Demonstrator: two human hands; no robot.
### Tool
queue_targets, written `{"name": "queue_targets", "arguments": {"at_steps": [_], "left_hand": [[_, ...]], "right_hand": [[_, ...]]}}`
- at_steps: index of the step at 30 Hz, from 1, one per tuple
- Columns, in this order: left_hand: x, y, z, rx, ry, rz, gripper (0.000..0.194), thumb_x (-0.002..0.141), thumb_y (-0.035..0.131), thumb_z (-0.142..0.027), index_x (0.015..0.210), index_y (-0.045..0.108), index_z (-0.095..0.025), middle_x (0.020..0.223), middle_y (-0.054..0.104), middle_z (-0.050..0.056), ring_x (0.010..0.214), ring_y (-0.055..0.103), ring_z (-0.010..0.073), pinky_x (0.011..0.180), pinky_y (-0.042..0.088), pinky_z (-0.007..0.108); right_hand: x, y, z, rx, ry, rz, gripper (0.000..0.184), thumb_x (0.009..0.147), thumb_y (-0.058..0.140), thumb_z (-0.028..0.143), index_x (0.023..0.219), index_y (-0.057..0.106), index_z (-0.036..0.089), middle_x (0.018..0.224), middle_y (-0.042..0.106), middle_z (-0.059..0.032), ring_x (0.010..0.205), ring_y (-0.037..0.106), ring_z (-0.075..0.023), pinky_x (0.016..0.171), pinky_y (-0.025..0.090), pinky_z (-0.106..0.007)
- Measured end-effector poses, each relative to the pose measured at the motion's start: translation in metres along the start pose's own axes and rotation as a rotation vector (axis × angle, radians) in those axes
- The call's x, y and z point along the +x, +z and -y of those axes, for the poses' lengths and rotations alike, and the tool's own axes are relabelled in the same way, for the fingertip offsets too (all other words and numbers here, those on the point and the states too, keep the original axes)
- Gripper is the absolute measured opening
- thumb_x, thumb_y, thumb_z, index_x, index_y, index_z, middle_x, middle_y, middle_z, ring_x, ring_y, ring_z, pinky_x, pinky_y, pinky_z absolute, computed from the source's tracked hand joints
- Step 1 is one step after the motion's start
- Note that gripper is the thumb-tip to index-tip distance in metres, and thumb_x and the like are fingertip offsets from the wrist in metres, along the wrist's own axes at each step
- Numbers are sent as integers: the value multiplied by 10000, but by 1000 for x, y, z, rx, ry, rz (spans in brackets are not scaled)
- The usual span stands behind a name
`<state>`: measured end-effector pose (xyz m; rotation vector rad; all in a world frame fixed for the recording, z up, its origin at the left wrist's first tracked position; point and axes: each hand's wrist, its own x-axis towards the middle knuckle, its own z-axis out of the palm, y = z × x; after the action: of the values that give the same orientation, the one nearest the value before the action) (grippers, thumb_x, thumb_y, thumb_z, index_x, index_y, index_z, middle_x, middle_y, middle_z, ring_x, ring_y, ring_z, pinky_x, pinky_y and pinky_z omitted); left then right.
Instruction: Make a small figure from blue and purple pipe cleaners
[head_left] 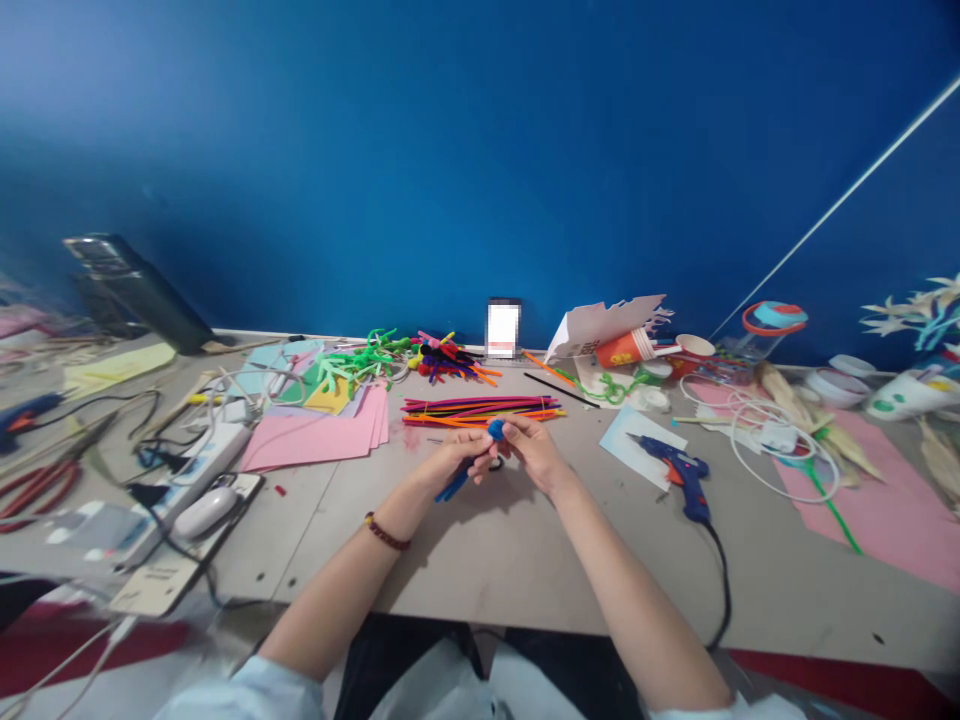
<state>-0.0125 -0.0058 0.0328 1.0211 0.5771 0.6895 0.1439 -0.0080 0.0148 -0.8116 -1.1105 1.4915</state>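
Observation:
Both my hands meet over the middle of the grey table (480,560). My left hand (459,455) is closed round a blue pipe cleaner (453,487) whose free end sticks out down and to the left. My right hand (534,450) pinches the coiled blue end (496,430) of the same pipe cleaner between fingertips. A dark red bead bracelet (386,534) is on my left wrist. A bundle of coloured pipe cleaners (480,409) lies just beyond my hands.
A blue glue gun (681,474) with a black cord lies right of my hands. Pink paper sheets (319,436), a white power strip (196,474) and cables are at left. Paper cups (626,349), a jar (765,330) and white wire (772,440) sit at right.

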Motion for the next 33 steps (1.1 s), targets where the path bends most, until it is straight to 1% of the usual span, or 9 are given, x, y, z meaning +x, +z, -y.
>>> {"name": "queue_targets", "arguments": {"at_steps": [4,7,10,13,15,18,21,26,33], "left_hand": [[0,4,-1,28,45,-63,351,686,675,-455,745,610,-116,483,448,-43,401,394,56,419,394,203],[0,7,-1,185,121,-150,308,687,688,-409,764,589,-127,589,529,-18,481,479,76,473,426,212],[2,9,1,417,267,-343,289,679,699,-359,815,558,-147,693,573,-5,556,530,93,505,430,209],[3,8,4,622,424,-498,321,711,676,-286,982,551,-169,742,588,-1,652,570,113,581,453,216],[2,7,6,727,513,-498,312,758,630,-249,1054,557,-184,820,622,27,738,595,131,671,480,246],[1,5,9,822,611,-486,237,799,582,-232,1030,620,-197,937,654,69,844,609,160,755,497,285],[2,2,11,731,610,-506,237,799,586,-253,1019,653,-194,953,662,80,802,629,165,721,524,291],[6,-3,14,517,579,-461,273,772,629,-282,1021,671,-179,879,653,57,674,634,135,642,545,265],[8,-5,15,512,644,-450,257,769,640,-274,1008,684,-192,814,628,38,627,623,121,585,538,247]], "right_hand": [[1,4,2,62,29,-61,373,623,753,473,841,692,177,575,603,10,524,520,-109,500,393,-233],[3,4,0,77,45,-155,390,579,775,474,822,694,181,624,637,3,532,531,-108,505,412,-233],[6,1,-4,11,29,-154,370,607,755,474,825,700,180,692,667,-15,552,544,-115,513,420,-238],[8,-2,-7,-59,-3,-160,359,629,741,466,843,698,181,719,669,-18,540,536,-114,522,433,-250],[8,-2,-7,-75,-11,-179,354,626,745,456,846,698,182,688,654,-8,522,519,-109,525,433,-255],[7,0,-5,-82,-32,-174,328,630,744,440,835,706,187,666,633,0,519,503,-106,527,425,-260],[5,3,0,-89,-69,-176,300,625,746,425,820,714,199,710,621,-3,520,497,-100,518,425,-263],[3,6,5,-124,-115,-184,282,628,736,423,802,720,201,770,602,-11,562,511,-99,508,444,-241],[1,6,3,-67,-105,-141,297,690,691,444,861,721,201,748,628,-11,575,535,-106,523,457,-240]]}}
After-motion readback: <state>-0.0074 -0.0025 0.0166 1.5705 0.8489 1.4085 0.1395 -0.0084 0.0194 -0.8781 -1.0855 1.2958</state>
